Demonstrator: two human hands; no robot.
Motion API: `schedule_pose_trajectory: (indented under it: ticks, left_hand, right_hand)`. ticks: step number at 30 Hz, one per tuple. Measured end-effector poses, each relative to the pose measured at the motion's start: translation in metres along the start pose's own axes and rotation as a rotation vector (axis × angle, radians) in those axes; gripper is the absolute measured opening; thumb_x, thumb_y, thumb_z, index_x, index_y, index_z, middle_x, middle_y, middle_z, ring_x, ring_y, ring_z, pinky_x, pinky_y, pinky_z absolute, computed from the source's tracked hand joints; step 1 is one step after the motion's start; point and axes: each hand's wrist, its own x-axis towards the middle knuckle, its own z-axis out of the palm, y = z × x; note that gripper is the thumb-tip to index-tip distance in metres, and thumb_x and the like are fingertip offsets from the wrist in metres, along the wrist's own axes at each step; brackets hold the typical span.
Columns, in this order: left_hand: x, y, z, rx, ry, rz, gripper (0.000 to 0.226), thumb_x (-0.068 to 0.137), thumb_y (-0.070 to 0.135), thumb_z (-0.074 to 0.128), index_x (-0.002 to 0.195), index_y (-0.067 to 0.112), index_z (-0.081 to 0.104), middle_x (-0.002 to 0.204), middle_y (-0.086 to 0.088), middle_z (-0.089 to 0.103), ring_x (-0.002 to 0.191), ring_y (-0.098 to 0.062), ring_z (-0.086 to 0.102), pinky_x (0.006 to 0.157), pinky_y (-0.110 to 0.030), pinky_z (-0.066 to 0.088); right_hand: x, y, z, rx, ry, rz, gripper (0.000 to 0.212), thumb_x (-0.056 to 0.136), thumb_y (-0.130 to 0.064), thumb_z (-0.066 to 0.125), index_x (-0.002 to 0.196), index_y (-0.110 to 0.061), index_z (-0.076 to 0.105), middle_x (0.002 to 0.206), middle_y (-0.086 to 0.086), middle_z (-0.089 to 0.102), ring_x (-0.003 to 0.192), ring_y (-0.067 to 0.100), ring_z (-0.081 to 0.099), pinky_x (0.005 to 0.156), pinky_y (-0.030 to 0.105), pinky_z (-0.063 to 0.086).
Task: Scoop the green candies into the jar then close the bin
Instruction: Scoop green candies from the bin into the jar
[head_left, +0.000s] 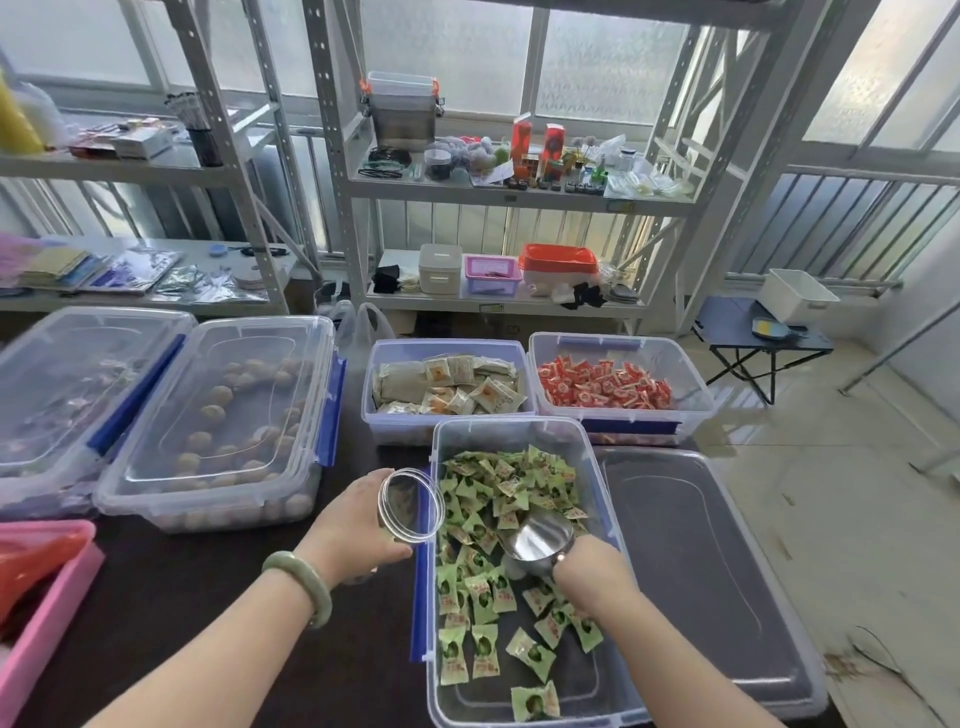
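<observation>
An open clear bin (592, 457) with blue latches holds several green wrapped candies (493, 493). My right hand (592, 577) grips a shiny metal scoop (540, 540), its empty mouth low among the candies and facing the far pile. My left hand (358, 525) holds a clear empty jar (410, 504) tilted at the bin's left rim, its mouth turned toward the scoop. The bin's clear lid (701, 571) lies flat on the table just to the right of the bin.
Behind the green bin stand an open bin of beige packets (447, 384) and one of red candies (602, 389). Two lidded bins (218, 415) sit at the left, a pink tray (47, 597) at the near left. Metal shelves rise beyond.
</observation>
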Motion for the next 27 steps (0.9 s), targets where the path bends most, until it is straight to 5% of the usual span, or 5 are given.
schedule_pose_trajectory:
  ticks: [5,8,16,22,27]
  left_hand:
    - [0.005,-0.004,0.002,0.003,-0.015,-0.044,0.070,0.058,0.027,0.079,0.121,0.029,0.049,0.114,0.015,0.056,0.107,-0.003,0.052,0.090,-0.016,0.038]
    - [0.007,-0.006,0.003,0.012,-0.024,-0.075,0.078,0.058,0.028,0.080,0.128,0.028,0.045,0.121,0.015,0.053,0.114,-0.004,0.050,0.094,-0.014,0.035]
    - [0.007,0.002,0.000,0.018,-0.032,-0.108,0.082,0.061,0.027,0.081,0.132,0.027,0.040,0.117,0.021,0.044,0.117,-0.001,0.046,0.098,-0.014,0.033]
    - [0.006,0.011,-0.006,0.006,-0.019,-0.097,0.074,0.063,0.022,0.081,0.127,0.026,0.043,0.099,0.033,0.040,0.105,0.004,0.043,0.090,-0.009,0.030]
    - [0.007,0.008,-0.008,-0.022,-0.028,-0.105,0.075,0.060,0.026,0.081,0.124,0.034,0.042,0.106,0.025,0.049,0.104,0.003,0.048,0.093,-0.013,0.037]
  right_hand:
    - [0.025,-0.007,0.005,-0.113,-0.003,-0.071,0.038,0.093,-0.012,0.045,0.057,-0.016,0.033,0.066,-0.001,0.046,0.080,0.026,0.058,0.056,0.027,0.041]
    - [0.045,-0.006,0.013,-0.002,-0.004,-0.039,0.035,0.091,-0.013,0.046,0.058,-0.018,0.036,0.062,-0.003,0.039,0.054,0.011,0.039,0.046,0.022,0.032]
    - [0.080,0.003,0.040,0.392,-0.079,-0.004,0.022,0.085,-0.017,0.057,0.083,-0.002,0.072,0.062,0.006,0.060,0.060,0.021,0.051,0.059,0.029,0.036]
    - [0.072,0.015,0.041,0.429,-0.066,-0.023,0.029,0.087,-0.020,0.057,0.084,0.005,0.072,0.062,0.011,0.064,0.059,0.019,0.048,0.059,0.028,0.031]
    - [0.049,0.025,0.026,0.357,-0.047,-0.035,0.033,0.086,-0.017,0.057,0.053,-0.012,0.055,0.054,0.004,0.048,0.054,0.019,0.041,0.052,0.028,0.024]
